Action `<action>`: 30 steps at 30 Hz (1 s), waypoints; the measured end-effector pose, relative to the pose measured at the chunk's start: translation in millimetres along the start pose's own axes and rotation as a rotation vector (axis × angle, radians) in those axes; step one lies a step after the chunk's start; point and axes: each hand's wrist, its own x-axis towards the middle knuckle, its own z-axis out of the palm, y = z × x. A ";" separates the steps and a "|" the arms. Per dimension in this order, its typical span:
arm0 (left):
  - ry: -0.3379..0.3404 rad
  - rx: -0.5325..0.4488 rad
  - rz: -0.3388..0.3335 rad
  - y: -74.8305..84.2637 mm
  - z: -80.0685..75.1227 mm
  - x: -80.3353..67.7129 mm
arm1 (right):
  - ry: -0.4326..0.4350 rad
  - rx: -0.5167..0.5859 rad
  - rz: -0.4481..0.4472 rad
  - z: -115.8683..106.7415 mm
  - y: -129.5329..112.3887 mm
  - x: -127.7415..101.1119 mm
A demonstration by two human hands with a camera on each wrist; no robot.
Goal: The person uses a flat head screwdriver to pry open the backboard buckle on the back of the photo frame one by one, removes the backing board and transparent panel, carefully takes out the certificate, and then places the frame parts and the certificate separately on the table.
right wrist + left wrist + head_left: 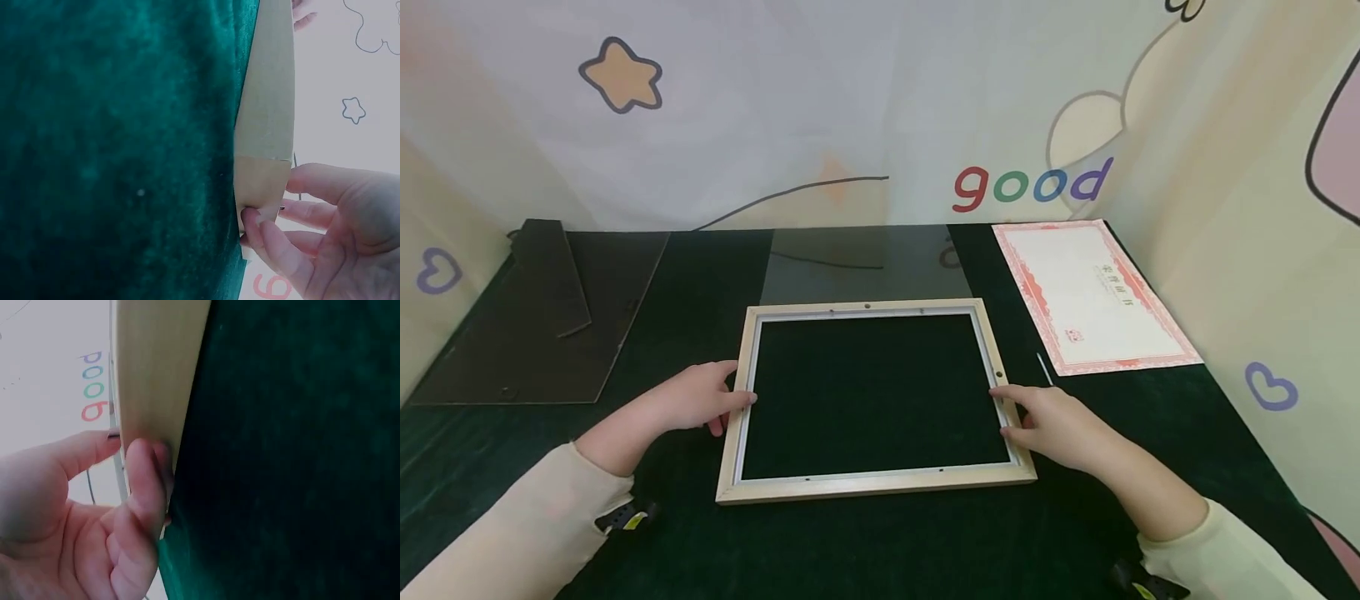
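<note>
A light wooden picture frame [880, 487] with a pale inner edge lies in front of me, the green cloth showing through its opening. My left hand [700, 398] grips its left side, thumb over the inner edge. On the opposite side, my right hand [1056, 423] holds the rail, with fingertips over the inner edge. In the left wrist view, the fingers [142, 469] press the outer face of the wood. The right wrist view has a frame corner [265, 181] with fingertips against its outer side.
A dark backing board [617, 333] with a stand leg [553, 275] lies at left. Behind the frame is a clear sheet [857, 279]. A red-bordered certificate [1060, 292] lies at right, near a thin white strip [1044, 369]. A printed curtain [775, 108] rises behind the green cloth [880, 550].
</note>
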 end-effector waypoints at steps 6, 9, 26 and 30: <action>0.085 0.065 -0.044 4.8 7.2 -3.9 | -0.023 0.003 0.033 -0.1 -4.9 -1.2; 0.099 0.049 -0.048 5.7 12.3 -6.7 | -0.031 0.007 0.042 -0.1 -4.8 -5.8; 0.084 -0.002 -0.089 13.0 28.7 -22.5 | -0.065 0.003 0.121 3.4 -8.5 -23.5; 0.077 -0.044 -0.095 13.4 31.6 -23.9 | -0.085 0.020 0.129 4.0 -7.8 -26.6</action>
